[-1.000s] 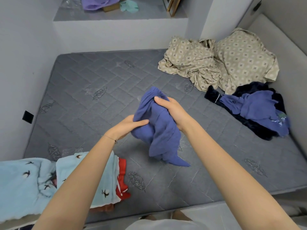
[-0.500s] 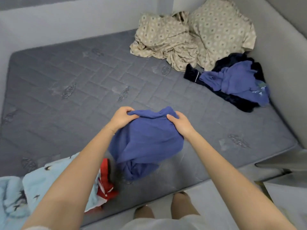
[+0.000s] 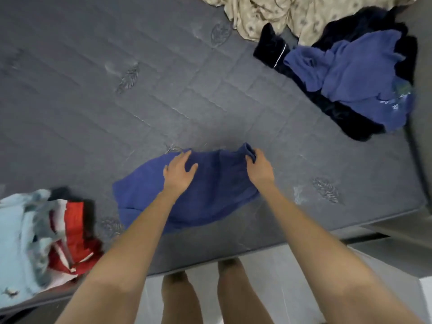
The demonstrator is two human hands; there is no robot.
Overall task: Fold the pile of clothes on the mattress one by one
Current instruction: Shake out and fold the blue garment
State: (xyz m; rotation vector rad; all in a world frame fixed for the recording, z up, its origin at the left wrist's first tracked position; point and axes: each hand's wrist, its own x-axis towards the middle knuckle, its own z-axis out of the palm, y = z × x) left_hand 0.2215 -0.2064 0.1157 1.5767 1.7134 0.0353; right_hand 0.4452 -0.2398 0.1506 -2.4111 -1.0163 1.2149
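The grey mattress (image 3: pixel 93 113) carries the whole job. In its far right corner a heap of dark and blue clothes (image 3: pixel 357 73) lies unfolded beside crumpled beige fabric (image 3: pixel 280 15), so much seems left. At the left sits a light-blue and red stack (image 3: pixel 28 242), seemingly done. By the near edge the blue garment (image 3: pixel 210 197) lies spread, not yet folded. The left hand (image 3: pixel 178 174) presses it with splayed fingers, and the right hand (image 3: pixel 259 169) pinches its far corner.
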